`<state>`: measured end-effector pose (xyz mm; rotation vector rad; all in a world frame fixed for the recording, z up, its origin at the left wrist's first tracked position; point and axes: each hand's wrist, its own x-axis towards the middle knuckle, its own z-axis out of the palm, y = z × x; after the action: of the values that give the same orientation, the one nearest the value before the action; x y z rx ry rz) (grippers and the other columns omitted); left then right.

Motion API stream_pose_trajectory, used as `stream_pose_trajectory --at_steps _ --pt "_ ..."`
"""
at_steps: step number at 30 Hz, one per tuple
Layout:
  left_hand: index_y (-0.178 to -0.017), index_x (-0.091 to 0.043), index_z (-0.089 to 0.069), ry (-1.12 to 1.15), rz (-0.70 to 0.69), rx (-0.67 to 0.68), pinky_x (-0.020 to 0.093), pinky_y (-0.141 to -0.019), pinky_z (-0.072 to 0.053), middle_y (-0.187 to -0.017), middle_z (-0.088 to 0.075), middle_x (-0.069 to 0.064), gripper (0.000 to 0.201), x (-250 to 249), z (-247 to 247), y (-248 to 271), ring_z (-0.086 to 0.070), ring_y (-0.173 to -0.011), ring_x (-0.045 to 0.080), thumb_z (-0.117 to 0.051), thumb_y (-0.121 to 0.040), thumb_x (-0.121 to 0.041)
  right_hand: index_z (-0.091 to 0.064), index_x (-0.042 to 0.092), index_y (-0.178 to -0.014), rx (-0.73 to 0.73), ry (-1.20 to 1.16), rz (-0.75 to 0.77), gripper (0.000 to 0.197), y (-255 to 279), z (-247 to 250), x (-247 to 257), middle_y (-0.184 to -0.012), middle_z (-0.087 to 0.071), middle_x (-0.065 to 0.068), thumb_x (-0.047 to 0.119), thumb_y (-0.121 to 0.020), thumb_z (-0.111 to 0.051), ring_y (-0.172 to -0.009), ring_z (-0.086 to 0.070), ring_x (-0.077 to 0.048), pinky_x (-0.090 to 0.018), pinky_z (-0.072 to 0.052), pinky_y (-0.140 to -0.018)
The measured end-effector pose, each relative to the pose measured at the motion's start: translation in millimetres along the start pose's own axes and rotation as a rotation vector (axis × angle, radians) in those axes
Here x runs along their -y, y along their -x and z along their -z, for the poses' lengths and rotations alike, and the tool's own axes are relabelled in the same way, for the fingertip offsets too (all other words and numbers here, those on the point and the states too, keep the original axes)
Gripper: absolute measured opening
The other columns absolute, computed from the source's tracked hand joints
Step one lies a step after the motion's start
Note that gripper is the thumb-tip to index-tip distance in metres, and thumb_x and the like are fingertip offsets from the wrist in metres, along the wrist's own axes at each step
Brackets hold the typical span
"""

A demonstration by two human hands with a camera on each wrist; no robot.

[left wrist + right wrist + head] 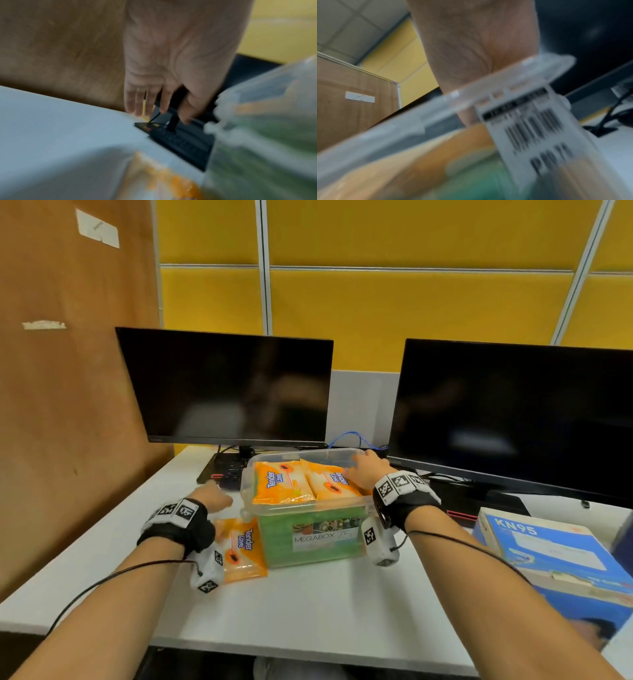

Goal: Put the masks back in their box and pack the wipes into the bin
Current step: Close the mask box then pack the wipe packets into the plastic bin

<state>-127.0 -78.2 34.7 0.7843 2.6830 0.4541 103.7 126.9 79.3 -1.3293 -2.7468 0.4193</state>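
Observation:
A clear plastic bin (301,455) marked MEGABOX stands mid-table, filled with green packs. Two orange wipes packs lie on top, one on the left (281,482) and one on the right (330,484). My right hand (358,469) reaches into the bin and rests flat on the right pack. In the right wrist view the bin rim (505,75) hides its fingers. A third orange wipes pack (245,546) lies on the table left of the bin. My left hand (219,493) hovers beyond it, fingers (130,102) straight, holding nothing. The blue KN95 mask box (548,556) sits at the right edge.
Two dark monitors (226,388) (513,416) stand behind the bin. A black power strip (226,470) lies just past my left hand. A wooden panel (68,371) walls off the left side. The white table (325,604) continues in front of the bin.

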Motion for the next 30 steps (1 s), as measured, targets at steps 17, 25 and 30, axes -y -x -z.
stream_pose_trajectory --at_steps 17,25,30 --pt "-0.148 -0.012 -0.026 0.341 0.016 0.039 0.04 -0.109 -0.035 -0.146 -0.041 0.018 0.093 21 -43 -20 -0.042 -0.131 0.034 -0.08 -0.073 -0.004 -0.042 0.02 -0.14 -0.123 -0.024 -0.038 0.055 -5 -17 -3 -0.146 -0.035 -0.004 0.05 -0.095 -0.033 -0.129 -0.038 -0.032 -0.048 -0.037 -0.099" --pt "-0.12 -0.011 -0.051 0.705 -0.163 -0.756 0.041 -0.084 -0.045 -0.12 -0.056 0.022 0.027 -28 77 25 -0.056 -0.106 0.037 -0.048 -0.094 -0.015 -0.043 0.02 -0.139 -0.157 -0.041 -0.054 0.054 -5 -20 -2 -0.143 -0.039 -0.006 0.05 -0.096 -0.032 -0.127 -0.04 -0.033 -0.047 -0.038 -0.098" --pt "-0.115 -0.018 -0.061 0.654 -0.509 -0.418 0.047 -0.09 -0.051 -0.119 -0.058 0.011 0.029 -102 66 44 -0.059 -0.108 0.032 -0.056 -0.089 -0.031 -0.043 0.019 -0.139 -0.155 -0.04 -0.057 0.054 -1 -19 -2 -0.145 -0.037 -0.007 0.049 -0.096 -0.032 -0.127 -0.04 -0.035 -0.048 -0.037 -0.1"
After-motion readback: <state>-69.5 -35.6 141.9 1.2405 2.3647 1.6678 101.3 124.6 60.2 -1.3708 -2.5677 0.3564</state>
